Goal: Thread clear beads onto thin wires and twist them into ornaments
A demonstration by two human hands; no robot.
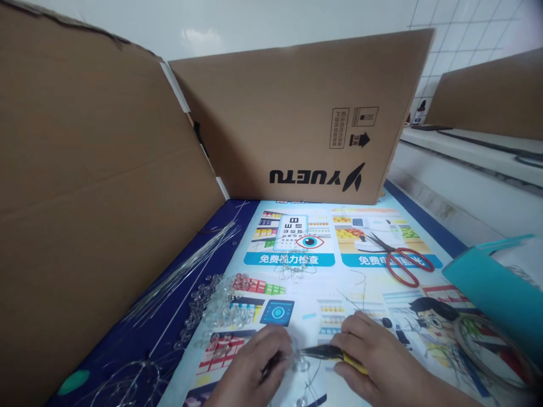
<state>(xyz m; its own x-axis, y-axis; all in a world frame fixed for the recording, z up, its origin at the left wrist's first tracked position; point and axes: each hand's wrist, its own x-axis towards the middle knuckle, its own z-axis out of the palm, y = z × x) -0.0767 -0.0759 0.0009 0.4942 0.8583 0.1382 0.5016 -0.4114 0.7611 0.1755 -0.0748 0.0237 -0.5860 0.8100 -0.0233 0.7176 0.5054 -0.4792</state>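
The pliers [326,353] are gripped in the right hand [369,356], long axis level, nose pointed left. The beaded wire piece [299,362], pinched by the left hand [258,364], is met at the nose, between both hands.

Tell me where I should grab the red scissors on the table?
Take the red scissors by the red handle loops, which lie nearer you, toward the right. The metal blades point away to the upper left, so reaching in from the near right side probably keeps your fingers clear of the pointed end.
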